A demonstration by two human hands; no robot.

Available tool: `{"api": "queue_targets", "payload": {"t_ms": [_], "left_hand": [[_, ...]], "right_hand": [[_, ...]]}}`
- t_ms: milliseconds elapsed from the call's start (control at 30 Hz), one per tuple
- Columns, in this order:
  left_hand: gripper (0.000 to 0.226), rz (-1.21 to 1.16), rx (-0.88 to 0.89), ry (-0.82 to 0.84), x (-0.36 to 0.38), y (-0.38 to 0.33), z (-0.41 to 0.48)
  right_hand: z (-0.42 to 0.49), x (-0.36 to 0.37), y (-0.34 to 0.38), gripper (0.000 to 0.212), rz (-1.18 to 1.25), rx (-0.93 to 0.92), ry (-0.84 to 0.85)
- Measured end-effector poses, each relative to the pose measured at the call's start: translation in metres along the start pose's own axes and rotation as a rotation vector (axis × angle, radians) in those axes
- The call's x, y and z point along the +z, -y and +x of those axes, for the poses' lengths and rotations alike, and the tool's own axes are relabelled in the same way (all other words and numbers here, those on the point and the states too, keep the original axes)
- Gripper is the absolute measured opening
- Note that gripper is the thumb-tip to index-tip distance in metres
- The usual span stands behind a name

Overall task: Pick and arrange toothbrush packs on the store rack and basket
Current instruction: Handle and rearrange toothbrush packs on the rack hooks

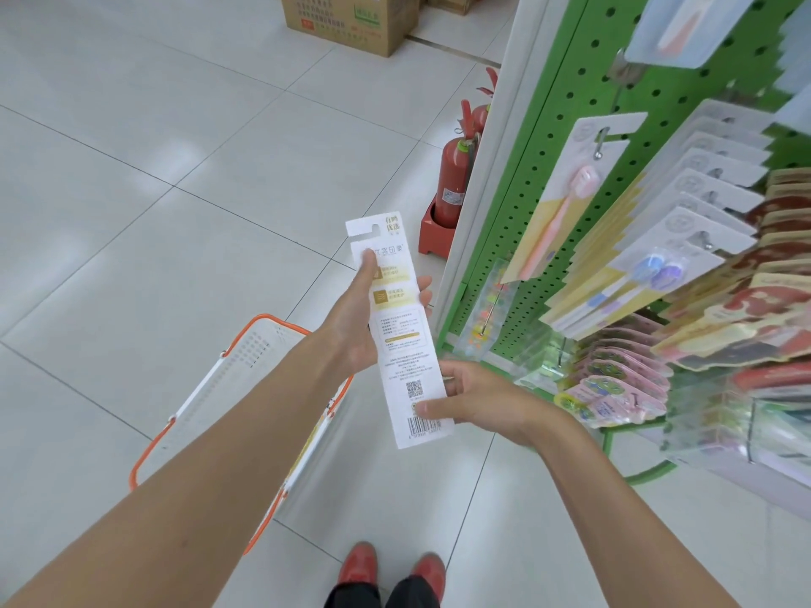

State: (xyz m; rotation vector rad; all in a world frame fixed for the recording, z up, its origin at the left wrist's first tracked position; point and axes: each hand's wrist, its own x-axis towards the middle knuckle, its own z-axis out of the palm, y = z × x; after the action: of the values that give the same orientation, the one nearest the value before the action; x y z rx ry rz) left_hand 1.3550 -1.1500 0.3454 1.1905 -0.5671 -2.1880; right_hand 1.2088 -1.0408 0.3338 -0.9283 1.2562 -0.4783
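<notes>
As its back shows, the toothbrush pack [401,340] is white.

A: Could you read anything?
B: Your toothbrush pack [401,340] bore "优选" at its top, with a QR code and barcode lower down, digits blurred. The cardboard box [346,24], upper middle, was illegible.

The long white card toothbrush pack [397,326] shows only its printed back, so the brush inside is hidden, and the small print above the barcode is too fine to read. The left hand [355,318] grips it with most of each finger behind the card, only the tips showing. The right hand [478,401] pinches the lower end, part of its fingers out of sight. The left forearm covers much of the white plastic basket with orange rim [259,348]. The brown cardboard box [346,19] is cut by the top edge. The hanging packs [719,309] on the green pegboard rack [570,81] blur toward the right edge.
</notes>
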Motion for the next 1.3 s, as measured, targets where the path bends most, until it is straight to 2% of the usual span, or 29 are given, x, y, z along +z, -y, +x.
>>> {"api": "queue_targets", "payload": {"t_ms": [67, 167, 233, 300, 367, 467, 533, 600, 667, 733, 900, 1000, 1133, 1200, 1300], "left_hand": [[0.083, 0.0, -0.021, 0.021, 0.001, 0.004, 0.0], [0.098, 0.003, -0.06, 0.038, 0.003, 0.009, 0.002], [0.096, 0.036, -0.087, 0.025, 0.0, 0.012, 0.005], [0.085, 0.056, -0.097, 0.021, -0.002, 0.015, 0.011], [0.075, 0.09, -0.111, 0.069, 0.0, 0.017, 0.011], [0.055, 0.186, -0.075, 0.175, 0.006, 0.018, 0.007], [0.041, 0.255, -0.022, 0.209, 0.006, 0.018, 0.005], [0.041, 0.328, 0.022, 0.209, 0.006, 0.019, 0.004], [0.043, 0.404, 0.096, 0.199, 0.011, 0.02, 0.004], [0.034, 0.462, 0.177, 0.179, 0.017, 0.021, 0.004], [0.027, 0.445, 0.215, 0.174, 0.024, 0.012, 0.004], [0.013, 0.405, 0.191, 0.126, 0.032, 0.003, 0.006], [0.015, 0.508, 0.314, 0.01, 0.046, -0.004, 0.015], [0.015, 0.517, 0.37, -0.06, 0.051, -0.008, 0.018], [0.017, 0.508, 0.452, -0.123, 0.054, -0.016, 0.022]], "right_hand": [[0.002, -0.001, 0.004, 0.032, -0.021, -0.015, -0.072], [0.012, -0.005, 0.015, 0.044, -0.003, -0.114, -0.406], [0.019, -0.007, 0.025, 0.042, 0.06, -0.181, -0.548], [0.026, -0.007, 0.034, 0.04, 0.142, -0.22, -0.583], [0.03, -0.005, 0.039, 0.035, 0.108, -0.245, -0.604], [0.034, -0.001, 0.04, 0.027, -0.112, -0.248, -0.68], [0.034, -0.002, 0.038, 0.032, -0.264, -0.245, -0.772], [0.03, -0.001, 0.041, 0.035, -0.346, -0.289, -0.824], [0.026, 0.002, 0.047, 0.031, -0.209, -0.378, -0.759], [0.023, 0.003, 0.049, 0.036, -0.085, -0.403, -0.706], [0.026, -0.012, 0.045, 0.022, -0.014, -0.394, -0.944], [0.024, -0.02, 0.05, 0.015, -0.074, -0.409, -0.997], [0.024, -0.028, 0.062, 0.014, -0.114, -0.439, -1.042], [0.021, -0.029, 0.068, 0.02, -0.082, -0.446, -1.082], [0.008, -0.028, 0.069, 0.041, -0.037, -0.535, -1.168]]}}
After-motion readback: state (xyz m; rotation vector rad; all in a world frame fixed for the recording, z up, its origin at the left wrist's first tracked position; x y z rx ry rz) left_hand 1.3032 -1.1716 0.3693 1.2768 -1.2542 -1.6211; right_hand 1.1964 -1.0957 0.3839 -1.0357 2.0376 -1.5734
